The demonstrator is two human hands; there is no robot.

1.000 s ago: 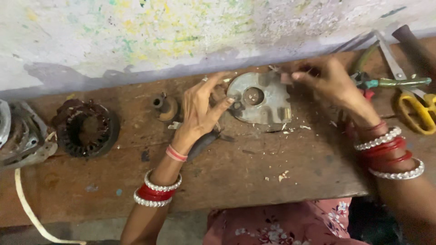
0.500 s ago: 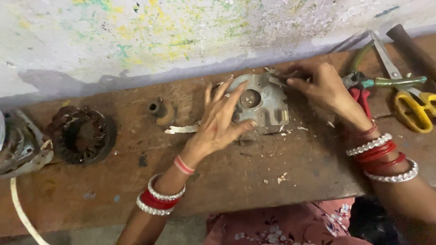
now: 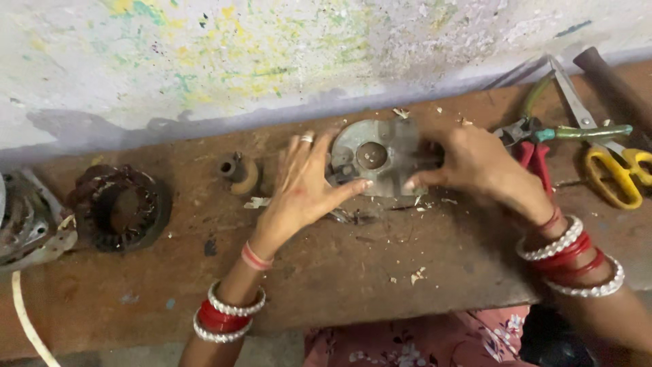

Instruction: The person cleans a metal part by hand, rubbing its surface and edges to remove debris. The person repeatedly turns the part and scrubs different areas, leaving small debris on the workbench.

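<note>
I have the grey metal plate (image 3: 380, 158) lying flat on the tabletop (image 3: 353, 265), close to the wall. My left hand (image 3: 305, 183) rests fingers spread on its left edge, thumb pressing the rim; my right hand (image 3: 468, 163) is clamped on its right edge. Scraps (image 3: 415, 275) lie scattered around it, so some cleaning looks done. The stator (image 3: 119, 209), pliers (image 3: 536, 136) and scissors (image 3: 611, 163) lie untouched.
</note>
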